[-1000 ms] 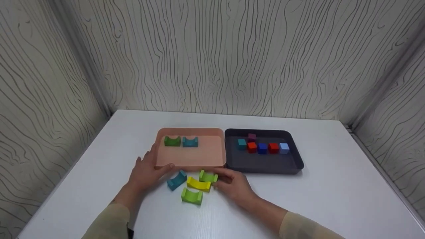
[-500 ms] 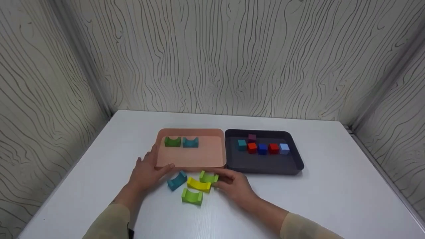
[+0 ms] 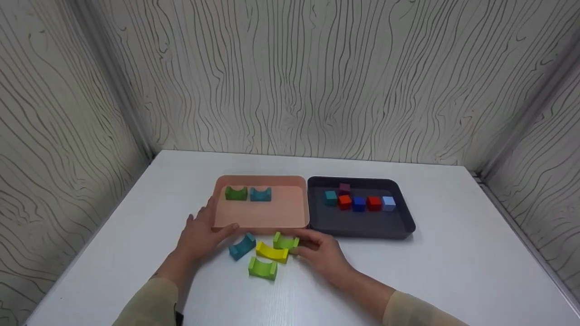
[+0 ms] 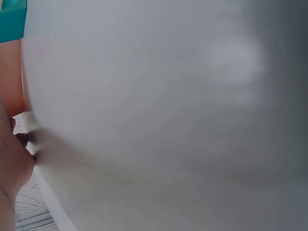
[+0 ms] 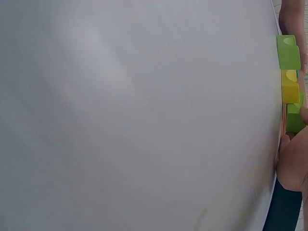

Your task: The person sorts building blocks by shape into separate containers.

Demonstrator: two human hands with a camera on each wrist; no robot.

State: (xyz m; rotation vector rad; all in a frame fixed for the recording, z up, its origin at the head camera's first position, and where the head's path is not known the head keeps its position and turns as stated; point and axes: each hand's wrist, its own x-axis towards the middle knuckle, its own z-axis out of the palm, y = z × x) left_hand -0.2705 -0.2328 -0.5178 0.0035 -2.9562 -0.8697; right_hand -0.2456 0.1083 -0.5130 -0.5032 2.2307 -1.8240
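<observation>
My left hand (image 3: pixel 197 237) rests with spread, fairly straight fingers along the left side of the pink tray (image 3: pixel 290 217), its thumb at the near rim. My right hand (image 3: pixel 324 253) pinches the right end of a light green arch block (image 3: pixel 283 241) between thumb and fingers, at the tray's near edge. Beside that block lie a yellow arch block (image 3: pixel 272 252), a teal arch block (image 3: pixel 242 246) nearest my left thumb, and another light green arch block (image 3: pixel 263 268) closest to me. The right wrist view catches the thumb against the green block (image 5: pixel 295 120).
Inside the pink tray stand a dark green arch block (image 3: pixel 236 194) and a blue-teal arch block (image 3: pixel 260 194). A black tray (image 3: pixel 362 229) adjoins it on the right, holding several small cubes, such as a dark blue cube (image 3: pixel 358 203). Patterned walls enclose the white table (image 3: pixel 466 253).
Hands, blocks and trays keep their places; only a very slight shift of the whole head view shows.
</observation>
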